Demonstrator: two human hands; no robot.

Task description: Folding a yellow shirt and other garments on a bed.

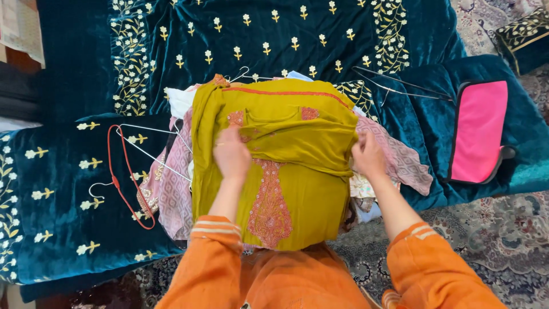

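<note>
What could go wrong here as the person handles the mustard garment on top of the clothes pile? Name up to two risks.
1. The mustard garment lies on an uneven clothes pile; with the left hand pressing it, its folds may slip or crease.
2. The wire hangers beside the pile could snag loose fabric, perhaps the embroidered panel.

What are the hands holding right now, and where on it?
Both hold the mustard-yellow garment: left hand pressed on its folded front near the embroidery, right hand gripping its right edge.
</note>
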